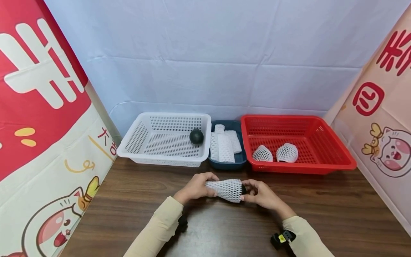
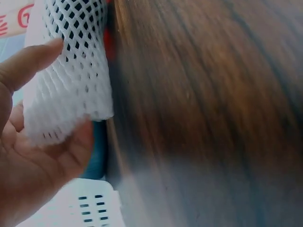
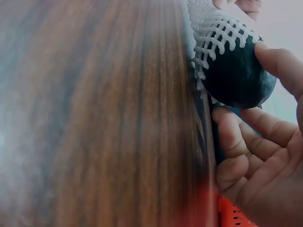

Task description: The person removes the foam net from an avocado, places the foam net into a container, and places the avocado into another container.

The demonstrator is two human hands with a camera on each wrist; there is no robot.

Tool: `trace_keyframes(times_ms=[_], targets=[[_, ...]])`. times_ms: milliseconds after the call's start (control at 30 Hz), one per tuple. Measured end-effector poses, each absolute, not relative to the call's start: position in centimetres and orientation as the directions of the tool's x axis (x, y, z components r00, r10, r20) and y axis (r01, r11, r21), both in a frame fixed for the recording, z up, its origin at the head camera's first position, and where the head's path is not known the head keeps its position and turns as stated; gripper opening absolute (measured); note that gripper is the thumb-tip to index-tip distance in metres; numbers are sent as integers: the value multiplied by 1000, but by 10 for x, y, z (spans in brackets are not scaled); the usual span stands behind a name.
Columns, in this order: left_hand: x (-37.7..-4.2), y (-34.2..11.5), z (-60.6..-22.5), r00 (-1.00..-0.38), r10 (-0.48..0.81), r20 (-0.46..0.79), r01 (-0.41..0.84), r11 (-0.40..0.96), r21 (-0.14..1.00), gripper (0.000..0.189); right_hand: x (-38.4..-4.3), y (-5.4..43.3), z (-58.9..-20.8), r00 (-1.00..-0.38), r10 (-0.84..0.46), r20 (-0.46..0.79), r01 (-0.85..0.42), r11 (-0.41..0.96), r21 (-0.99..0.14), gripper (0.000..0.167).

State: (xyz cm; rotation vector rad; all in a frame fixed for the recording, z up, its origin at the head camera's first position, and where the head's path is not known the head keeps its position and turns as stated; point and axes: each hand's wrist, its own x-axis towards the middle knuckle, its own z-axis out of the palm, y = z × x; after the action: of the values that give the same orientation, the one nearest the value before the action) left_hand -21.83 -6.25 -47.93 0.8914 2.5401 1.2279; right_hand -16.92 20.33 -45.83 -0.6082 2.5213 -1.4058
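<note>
Netting of white foam lies lengthwise between the two hands at the lower centre of the head view, its wide right end drawn over a dark round object whose bare end pokes out. The left hand pinches the narrow, slack end, thumb on one side and fingers on the other. The right hand grips the dark object's exposed end between thumb and fingers. Holding opposite ends probably keeps the mesh lined up with the object and stops the round shape rolling. Whether the bundle touches the tabletop or hangs just above it, I cannot tell.

Behind the hands, three containers stand side by side across the middle of the frame. On the left, a white basket holds one bare dark ball near its right wall. On the right, a red basket holds two netted pieces toward its front left. Between them, a blue tray carries loose foam nets; its central spot seems chosen so either hand can reach it, and the separate baskets seem to keep bare and netted pieces apart.
</note>
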Motion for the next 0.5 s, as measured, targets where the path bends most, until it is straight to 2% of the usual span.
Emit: trace_keyframes(times_ms=[200,333,500], targets=[[-218,-52,-477,-777,619,110,532,555,640,52,-181,208,-484,-905,-421,58,-280,490,-825,48],[-217,-43,-474,-767,633,107,571,597,563,57,-186,206,-488,-899,-434,58,-282,473,-835,51],[-215,-32,-471,-738,666,111,606,580,544,61,-187,201,-487,-890,-455,35,-282,488,-826,56]])
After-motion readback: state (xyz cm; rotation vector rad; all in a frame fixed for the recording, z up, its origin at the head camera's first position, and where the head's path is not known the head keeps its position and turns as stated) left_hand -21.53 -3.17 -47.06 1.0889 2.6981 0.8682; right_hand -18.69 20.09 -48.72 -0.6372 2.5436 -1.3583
